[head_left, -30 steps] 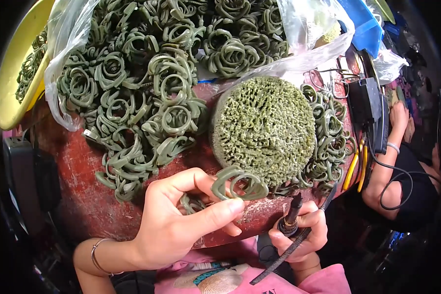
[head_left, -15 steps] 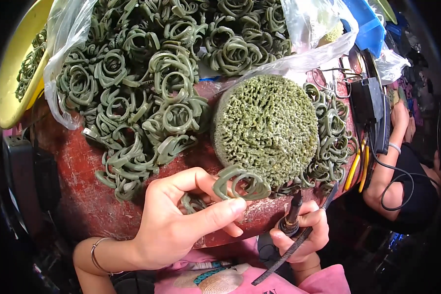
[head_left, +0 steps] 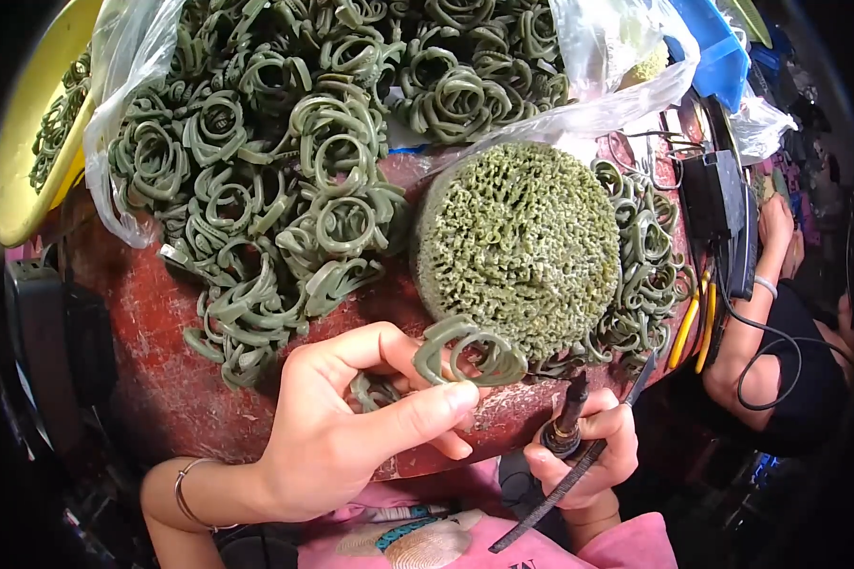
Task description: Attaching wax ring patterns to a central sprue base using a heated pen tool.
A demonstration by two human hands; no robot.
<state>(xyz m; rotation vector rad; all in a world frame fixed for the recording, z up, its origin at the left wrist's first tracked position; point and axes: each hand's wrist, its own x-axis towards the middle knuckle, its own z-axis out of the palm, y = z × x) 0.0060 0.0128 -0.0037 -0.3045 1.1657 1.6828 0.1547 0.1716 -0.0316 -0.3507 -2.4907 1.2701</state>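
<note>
Two hands are occupied; the left hand point(head_left: 351, 427) pinches an openwork green ring point(head_left: 509, 362) between the thumb and the fingers, and the right hand point(head_left: 593, 460) is closed around a black-tipped tool point(head_left: 571, 412) together with a slim blade point(head_left: 643, 372). From the green ring, the right hand lies at four o'clock, and the round porous block point(head_left: 522, 247) at one o'clock, so near that we cannot tell if they touch.

We would judge the pinch to be the first risk; it takes only the lower edge, so a small push from the side could turn the ring or make it slip. A second green piece point(head_left: 375, 392) shows behind the left thumb, at eight o'clock; we cannot tell if it is gripped, and it may fall when the fingers loosen. The black tip points toward twelve o'clock, near the ring; if it is hot, which we cannot see, a careless touch could mark the ring or burn a finger. The blade points to one o'clock beside the loose rings point(head_left: 650, 247); sharing one grip with the tool, it could, in our opinion, scratch them when the wrist turns.
</note>
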